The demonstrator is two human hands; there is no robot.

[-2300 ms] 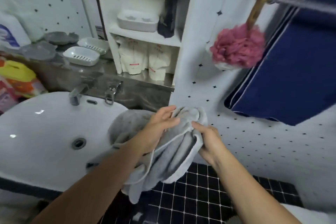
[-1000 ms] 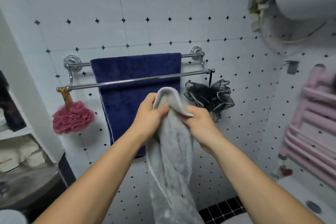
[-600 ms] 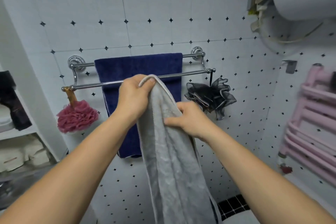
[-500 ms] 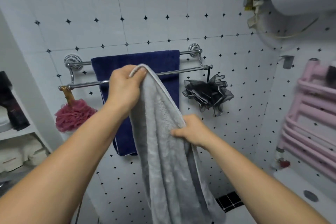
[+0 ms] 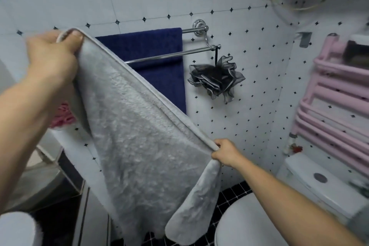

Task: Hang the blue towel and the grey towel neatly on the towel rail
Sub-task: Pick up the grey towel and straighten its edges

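Note:
The grey towel (image 5: 139, 136) is stretched out in front of me, its hemmed top edge running down from upper left to lower right. My left hand (image 5: 53, 56) pinches one top corner, raised to the height of the rail. My right hand (image 5: 224, 153) grips the same edge much lower, at the far corner. The blue towel (image 5: 157, 50) hangs over the back bar of the chrome double towel rail (image 5: 173, 55) on the tiled wall. The grey towel hides the rail's left half.
A black mesh bath sponge (image 5: 216, 77) hangs from the rail's right end. A pink sponge (image 5: 62, 116) shows behind my left forearm. A pink radiator (image 5: 335, 102) is on the right wall above the white toilet cistern (image 5: 319, 179). The toilet lid (image 5: 245, 223) is below.
My right hand slid down along the towel's edge to its far corner, spreading the towel wide. My left hand kept its corner up and shifted left.

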